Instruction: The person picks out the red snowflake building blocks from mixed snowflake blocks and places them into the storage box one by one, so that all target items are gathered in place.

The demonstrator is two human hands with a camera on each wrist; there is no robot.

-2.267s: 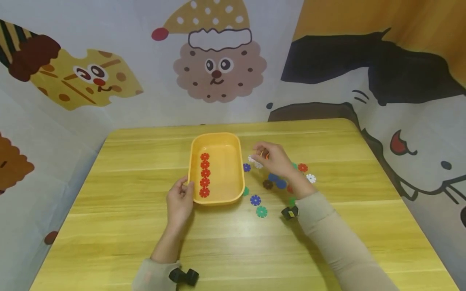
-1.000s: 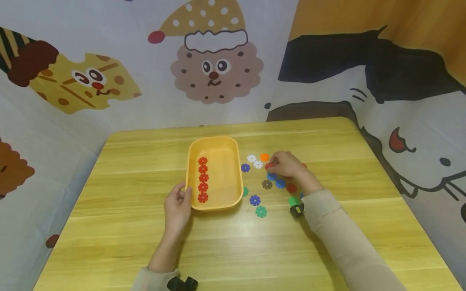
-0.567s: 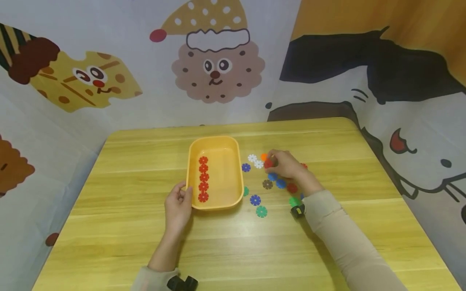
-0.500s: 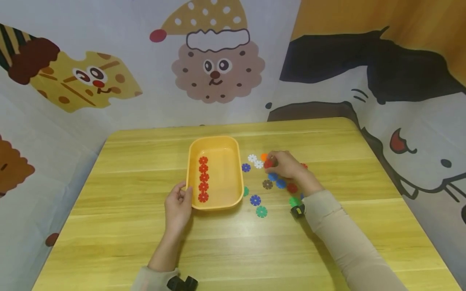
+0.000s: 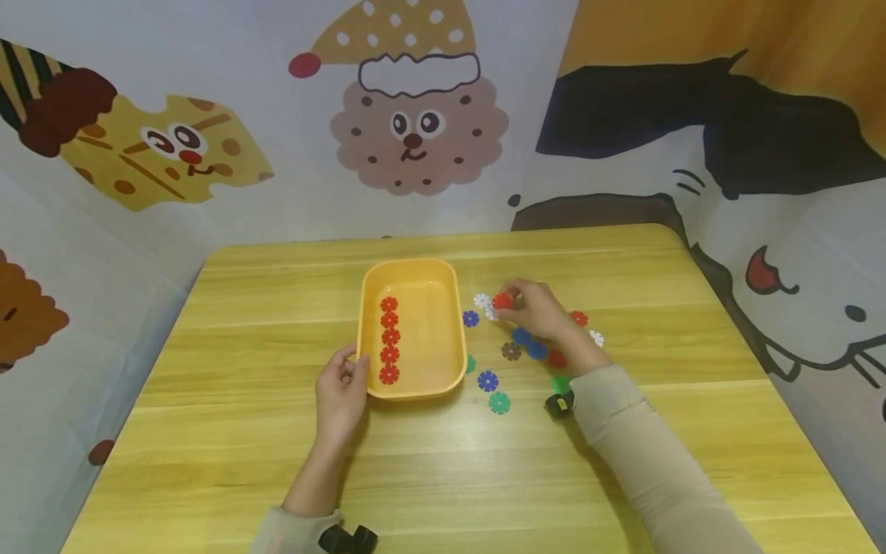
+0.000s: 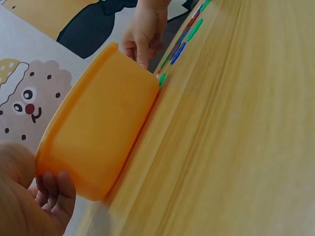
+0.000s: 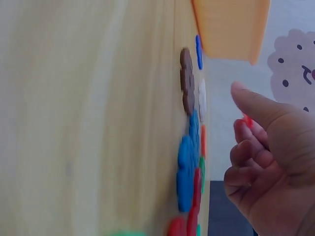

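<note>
My left hand (image 5: 341, 392) grips the near left rim of a yellow plastic tray (image 5: 428, 331), thumb at the rim and curled fingers against the outer wall. Inside, along the tray's left side, several red snowflake discs (image 5: 391, 337) form a straight column. Pinched in my right hand (image 5: 545, 309) is another red snowflake disc (image 5: 501, 301), just above the loose discs right of the tray. The right wrist view shows only a sliver of that red disc (image 7: 247, 121) behind the thumb. White discs (image 5: 481, 301) lie beside the right hand's fingertips, partly covered.
Loose discs are scattered on the wooden table (image 5: 443, 477) right of the tray: blue (image 5: 536, 350), brown (image 5: 511, 351), dark blue (image 5: 487, 381), green (image 5: 499, 402), red (image 5: 578, 318) and white (image 5: 596, 338). A cartoon-printed cloth (image 5: 422, 215) hangs behind the table.
My right hand has taken hold of a red snowflake disc from the scattered ones and lifted it slightly left and away. The orange disc is now covered from the head view. The left hand keeps its grip.
</note>
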